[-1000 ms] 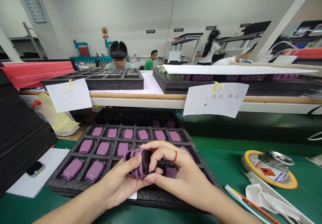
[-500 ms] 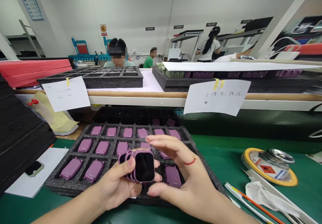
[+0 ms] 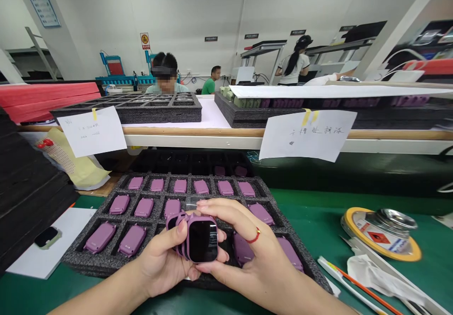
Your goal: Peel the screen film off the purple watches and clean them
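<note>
My left hand (image 3: 166, 253) is closed around a small stack of purple smartwatch bodies, screens turned toward me. The front smartwatch (image 3: 203, 242) has a dark, glossy screen, and the others fan out behind its left side. My right hand (image 3: 244, 244) curves around the front watch, fingertips at its upper edge and thumb at its lower right corner. A see-through strip (image 3: 193, 203) shows just beyond those fingertips; whether they touch it I cannot tell. Under both hands lies a black foam tray (image 3: 79, 258), holding several purple watch bodies (image 3: 132, 240) face down in its compartments.
At right are a yellow-rimmed round can (image 3: 348, 232), a white crumpled wipe (image 3: 378, 277) and a white-handled brush (image 3: 348, 284). A green watch (image 3: 47, 237) lies on white paper (image 3: 33, 263) at left. A shelf (image 3: 226, 141) with foam trays crosses ahead; people work beyond.
My right hand has closed in from the right onto the front watch, its fingers and thumb now at the watch's edges. The left hand still holds the stack. More watches show at the tray's right side.
</note>
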Demonstrator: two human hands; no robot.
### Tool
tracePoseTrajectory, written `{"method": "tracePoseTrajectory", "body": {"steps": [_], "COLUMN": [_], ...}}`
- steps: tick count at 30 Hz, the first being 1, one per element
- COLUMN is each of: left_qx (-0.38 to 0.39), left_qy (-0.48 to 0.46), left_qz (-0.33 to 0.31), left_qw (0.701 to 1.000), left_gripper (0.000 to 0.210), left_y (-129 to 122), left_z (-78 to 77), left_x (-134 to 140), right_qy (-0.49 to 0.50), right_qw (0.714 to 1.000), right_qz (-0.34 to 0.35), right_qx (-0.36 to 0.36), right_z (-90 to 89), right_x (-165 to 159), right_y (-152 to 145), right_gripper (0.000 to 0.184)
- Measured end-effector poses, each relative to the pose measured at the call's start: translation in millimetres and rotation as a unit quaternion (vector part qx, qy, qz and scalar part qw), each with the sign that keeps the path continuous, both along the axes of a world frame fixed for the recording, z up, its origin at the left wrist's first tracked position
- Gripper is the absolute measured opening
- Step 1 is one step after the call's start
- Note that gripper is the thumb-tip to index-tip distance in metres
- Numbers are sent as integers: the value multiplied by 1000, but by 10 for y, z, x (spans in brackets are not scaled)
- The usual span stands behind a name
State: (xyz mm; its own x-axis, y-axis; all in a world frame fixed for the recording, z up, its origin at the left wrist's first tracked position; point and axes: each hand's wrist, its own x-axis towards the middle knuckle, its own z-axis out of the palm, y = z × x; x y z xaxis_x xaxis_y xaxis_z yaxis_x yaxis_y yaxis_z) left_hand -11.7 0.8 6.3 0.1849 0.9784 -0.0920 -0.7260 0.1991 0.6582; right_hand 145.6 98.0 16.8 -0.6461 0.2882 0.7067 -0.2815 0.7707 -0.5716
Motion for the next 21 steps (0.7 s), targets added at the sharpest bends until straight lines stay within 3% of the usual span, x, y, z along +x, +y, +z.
{"method": "tracePoseTrajectory", "body": {"steps": [4,9,12,17,21], "left_qx": [8,12,12,5,5], "left_qy": [0,8,22,26,22], "left_qz": [-5,31,39,57,40], "left_qw": [1000,999,999,998,999], "left_gripper": [45,32,31,29,33], "left_y": [-1,-3,-1,5,0], "left_z": [4,-1,-1,3,10], "left_x": [2,21,39,52,44], "right_qy": [-7,-46,-32,19,41], "right_qw": [998,960,933,935,963], "right_qz": [37,67,60,18,-13], "right_qx": [-45,-266,-354,-354,-265], "right_z": [80,144,124,70,67], "right_x": [42,48,-1,-82,-89], "right_y": [-4,-14,-41,-59,-28], "right_gripper": [63,16,12,13,29]}}
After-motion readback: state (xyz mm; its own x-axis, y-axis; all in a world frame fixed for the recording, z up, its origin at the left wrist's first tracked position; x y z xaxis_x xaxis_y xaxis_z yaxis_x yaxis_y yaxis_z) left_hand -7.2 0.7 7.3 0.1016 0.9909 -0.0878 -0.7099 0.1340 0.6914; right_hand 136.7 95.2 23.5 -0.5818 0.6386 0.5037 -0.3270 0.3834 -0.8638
